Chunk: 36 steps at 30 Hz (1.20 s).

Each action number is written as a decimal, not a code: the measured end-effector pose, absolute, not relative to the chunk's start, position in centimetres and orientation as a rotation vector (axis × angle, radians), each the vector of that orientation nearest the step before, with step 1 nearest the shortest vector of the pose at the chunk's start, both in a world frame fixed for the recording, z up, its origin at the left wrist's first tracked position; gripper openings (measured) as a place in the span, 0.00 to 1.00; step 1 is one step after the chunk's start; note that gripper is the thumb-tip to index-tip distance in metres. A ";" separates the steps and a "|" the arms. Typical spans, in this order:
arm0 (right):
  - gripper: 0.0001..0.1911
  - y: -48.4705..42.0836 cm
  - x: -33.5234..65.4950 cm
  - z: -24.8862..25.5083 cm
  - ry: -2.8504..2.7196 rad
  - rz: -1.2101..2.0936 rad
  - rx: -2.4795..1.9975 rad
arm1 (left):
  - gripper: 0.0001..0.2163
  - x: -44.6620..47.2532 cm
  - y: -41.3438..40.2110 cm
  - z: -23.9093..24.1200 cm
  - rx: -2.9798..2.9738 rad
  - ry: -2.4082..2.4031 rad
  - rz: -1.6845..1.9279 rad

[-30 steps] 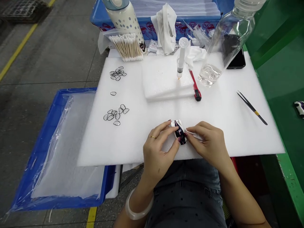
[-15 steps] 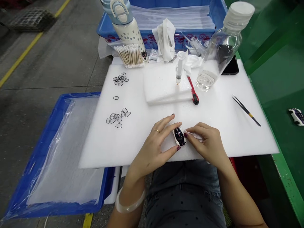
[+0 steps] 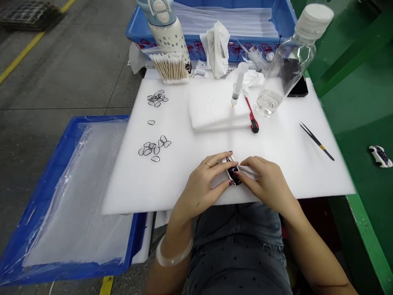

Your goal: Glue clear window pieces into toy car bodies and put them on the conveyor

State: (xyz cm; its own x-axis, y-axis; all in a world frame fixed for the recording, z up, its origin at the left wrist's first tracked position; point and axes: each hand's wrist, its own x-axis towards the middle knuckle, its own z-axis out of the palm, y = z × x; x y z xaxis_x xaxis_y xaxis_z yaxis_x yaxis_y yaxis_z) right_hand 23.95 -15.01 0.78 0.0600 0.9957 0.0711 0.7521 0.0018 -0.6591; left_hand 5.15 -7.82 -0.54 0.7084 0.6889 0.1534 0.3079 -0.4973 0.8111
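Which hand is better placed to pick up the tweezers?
Right hand, probably: the tweezers lie on its side of the foam sheet, though it presses a white cloth onto the small black-and-white piece.

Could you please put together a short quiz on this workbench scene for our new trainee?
1. Which hand wears the ring and the bangle?
2. True or false: the tweezers lie on the white foam sheet.
3. What is the right hand pressing against the black-and-white piece?
A) a cotton swab
B) a white cloth
C) a syringe

Key:
1. The left hand
2. True
3. B
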 end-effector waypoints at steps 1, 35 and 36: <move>0.06 -15.2 24.2 0.8 -1.744 0.556 -1.773 | 0.17 5.2 -7.9 -0.6 2.104 0.766 0.614; 0.26 -17.6 29.7 3.3 -1.554 -0.114 -2.021 | 0.12 4.0 -8.3 -1.8 2.139 1.082 0.788; 0.27 -19.3 32.5 3.4 -1.364 -0.204 -2.137 | 0.12 4.1 -8.3 -1.8 2.155 1.080 0.779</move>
State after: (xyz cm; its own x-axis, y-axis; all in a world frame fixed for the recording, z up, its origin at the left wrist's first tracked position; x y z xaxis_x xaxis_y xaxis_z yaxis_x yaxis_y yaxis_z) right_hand 32.46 -19.29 3.44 0.4630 0.7776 0.4254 0.8681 -0.3010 -0.3947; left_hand 4.07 -8.30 -1.79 0.4970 0.8360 0.2325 0.4843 -0.4896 0.7251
